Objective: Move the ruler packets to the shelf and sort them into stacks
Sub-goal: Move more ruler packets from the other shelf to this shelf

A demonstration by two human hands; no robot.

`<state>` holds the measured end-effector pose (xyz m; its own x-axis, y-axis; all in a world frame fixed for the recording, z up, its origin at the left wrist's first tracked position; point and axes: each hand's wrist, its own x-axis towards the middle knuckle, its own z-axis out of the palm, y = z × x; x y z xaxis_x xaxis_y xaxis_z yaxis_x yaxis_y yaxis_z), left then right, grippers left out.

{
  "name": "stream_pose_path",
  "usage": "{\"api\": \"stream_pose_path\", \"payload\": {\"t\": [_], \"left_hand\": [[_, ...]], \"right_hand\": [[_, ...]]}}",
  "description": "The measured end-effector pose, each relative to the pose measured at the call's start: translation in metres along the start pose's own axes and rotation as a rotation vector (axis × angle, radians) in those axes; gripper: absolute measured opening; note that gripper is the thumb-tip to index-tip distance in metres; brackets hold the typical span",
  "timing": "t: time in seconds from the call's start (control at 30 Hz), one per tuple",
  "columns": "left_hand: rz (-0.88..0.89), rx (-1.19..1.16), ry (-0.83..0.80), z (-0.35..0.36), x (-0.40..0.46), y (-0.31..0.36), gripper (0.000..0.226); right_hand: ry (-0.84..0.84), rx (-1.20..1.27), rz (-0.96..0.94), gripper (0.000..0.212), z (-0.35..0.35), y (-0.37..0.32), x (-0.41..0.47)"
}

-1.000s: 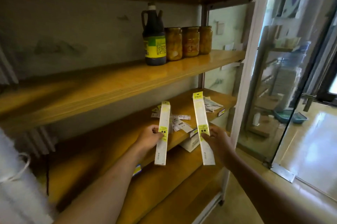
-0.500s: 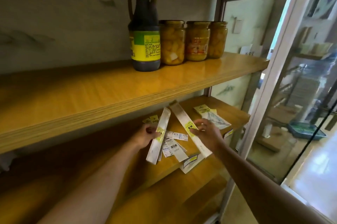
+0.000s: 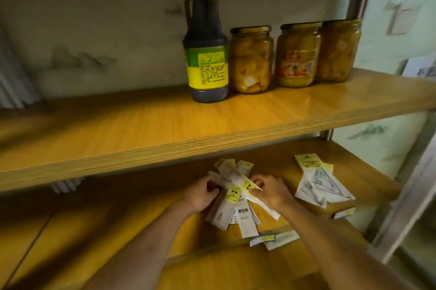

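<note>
Now, left hand (image 3: 200,193) and right hand (image 3: 271,191) fingers pinching ruler packets (image 3: 236,204), fanned on shelf (image 3: 354,171).

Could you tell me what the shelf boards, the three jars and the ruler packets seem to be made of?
Shelf boards: wood or wood-look laminate, glossy, grain lines on the edge. Jars: clear glass, metal-looking lids, contents visible. Ruler packets: thin printed plastic or paper sleeves, flat and bendable; which one is unclear.
</note>
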<state>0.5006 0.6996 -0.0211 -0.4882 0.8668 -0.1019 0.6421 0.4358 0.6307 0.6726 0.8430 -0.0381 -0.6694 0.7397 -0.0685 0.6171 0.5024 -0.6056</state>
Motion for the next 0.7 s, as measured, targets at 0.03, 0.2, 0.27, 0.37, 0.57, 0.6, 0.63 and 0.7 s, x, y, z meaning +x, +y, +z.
{"api": "stream_pose_path", "payload": {"t": [0.03,0.2,0.27,0.37,0.57,0.6,0.63,0.7], "left_hand": [[-0.015,0.024,0.005,-0.006,-0.007,-0.003,0.028],[-0.092,0.12,0.073,-0.034,-0.054,-0.03,0.025],[-0.132,0.136,0.138,-0.043,-0.08,-0.041,0.025],[-0.192,0.147,0.227,-0.053,-0.123,-0.055,0.027],[-0.216,0.003,0.309,-0.076,-0.227,-0.089,0.024],[-0.247,-0.017,0.328,-0.08,-0.249,-0.1,0.022],[-0.273,-0.036,0.339,-0.082,-0.27,-0.111,0.019],[-0.338,-0.053,0.335,-0.092,-0.313,-0.134,0.016]], "right_hand": [[-0.002,-0.045,-0.004,0.033,0.0,0.002,0.001],[-0.015,-0.169,-0.154,0.044,-0.004,-0.025,-0.002],[-0.113,-0.126,-0.317,0.04,0.003,-0.052,-0.012],[-0.21,-0.118,-0.546,0.032,0.02,-0.1,-0.035],[-0.356,-0.099,-0.76,0.024,0.08,-0.179,-0.079],[-0.38,-0.114,-0.792,0.024,0.093,-0.19,-0.087],[-0.409,-0.119,-0.816,0.023,0.105,-0.2,-0.096],[-0.488,-0.095,-0.841,0.022,0.128,-0.222,-0.114]]}}
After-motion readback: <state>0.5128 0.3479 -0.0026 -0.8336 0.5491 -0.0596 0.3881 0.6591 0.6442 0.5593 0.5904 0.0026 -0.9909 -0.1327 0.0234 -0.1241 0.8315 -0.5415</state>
